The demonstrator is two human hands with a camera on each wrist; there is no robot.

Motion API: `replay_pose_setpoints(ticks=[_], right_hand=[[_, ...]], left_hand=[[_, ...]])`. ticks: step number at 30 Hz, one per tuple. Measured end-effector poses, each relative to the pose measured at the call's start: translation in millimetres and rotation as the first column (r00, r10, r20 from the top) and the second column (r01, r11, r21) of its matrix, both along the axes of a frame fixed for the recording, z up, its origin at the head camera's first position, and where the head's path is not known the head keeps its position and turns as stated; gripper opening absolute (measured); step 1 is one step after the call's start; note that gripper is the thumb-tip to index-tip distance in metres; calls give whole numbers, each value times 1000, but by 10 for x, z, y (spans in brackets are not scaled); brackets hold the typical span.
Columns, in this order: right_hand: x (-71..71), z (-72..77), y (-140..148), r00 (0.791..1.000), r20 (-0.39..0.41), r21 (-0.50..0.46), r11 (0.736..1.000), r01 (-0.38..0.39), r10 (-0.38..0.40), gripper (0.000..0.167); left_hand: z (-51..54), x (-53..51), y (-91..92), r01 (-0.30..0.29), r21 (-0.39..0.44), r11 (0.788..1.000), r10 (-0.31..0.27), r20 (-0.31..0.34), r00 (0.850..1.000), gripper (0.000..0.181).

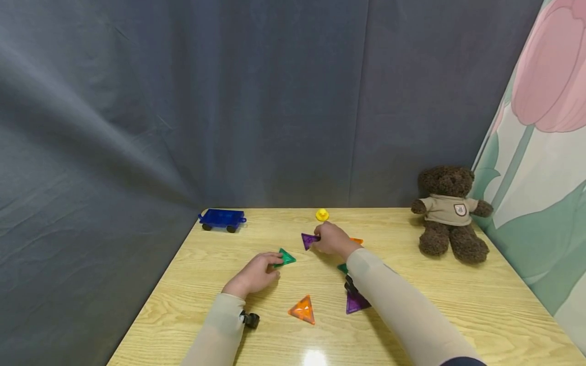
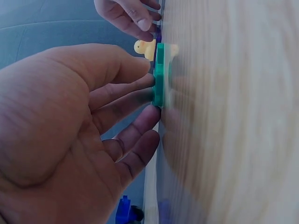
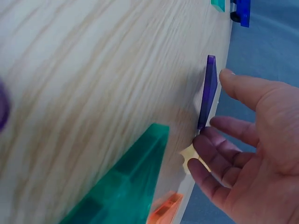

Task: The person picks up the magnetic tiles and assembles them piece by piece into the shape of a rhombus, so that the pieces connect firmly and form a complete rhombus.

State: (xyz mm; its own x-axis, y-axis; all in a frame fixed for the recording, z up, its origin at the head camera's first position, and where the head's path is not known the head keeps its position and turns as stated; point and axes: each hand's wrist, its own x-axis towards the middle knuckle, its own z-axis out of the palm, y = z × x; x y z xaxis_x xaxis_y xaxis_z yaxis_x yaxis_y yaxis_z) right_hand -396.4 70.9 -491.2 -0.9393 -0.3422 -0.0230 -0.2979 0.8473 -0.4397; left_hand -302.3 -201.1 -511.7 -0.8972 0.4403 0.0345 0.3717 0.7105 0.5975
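Observation:
My left hand [image 1: 253, 276] touches a green triangular tile [image 1: 287, 257] lying on the table; in the left wrist view the thumb and fingertips meet the upper face of that tile [image 2: 160, 74], with the lower fingers loosely bent. Farther forward, my right hand [image 1: 333, 240] is at a purple triangular tile [image 1: 309, 241]. The right wrist view shows the thumb and relaxed fingers on either side of this purple tile [image 3: 208, 93], a slim gap at the thumb. Whether a fingertip touches it, I cannot tell.
An orange triangle [image 1: 303, 309] lies nearest me. Another purple triangle [image 1: 356, 303], a green one [image 1: 342, 267] and an orange one [image 1: 356, 240] are partly behind my right arm. A yellow duck [image 1: 322, 215], blue wheeled cart [image 1: 222, 219] and teddy bear [image 1: 448, 216] stand farther back.

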Motion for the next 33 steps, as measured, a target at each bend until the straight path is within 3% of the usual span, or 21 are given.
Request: replay_pose_setpoints(ticks=[4,10,19,33], right_hand=[[-33,-21,-44,999,8,6,999,31,-31,56],[-80,-43,-104,998,-26,36,997,66,-65,44],[-44,-3,-107,997,-26,39,996,77,-76,38],[-38,20,32,998,65,-39,999,-1,4,44]], left_hand=[[-4,6,5,-1,-4,1000,1,2,1000,40],[-17,8,-9,8,-3,1000,-8,-4,1000,40],[-21,31,-46,4,32,999,-5,21,1000,39],[-7,55,-38,-2,65,998,-1,43,999,38]])
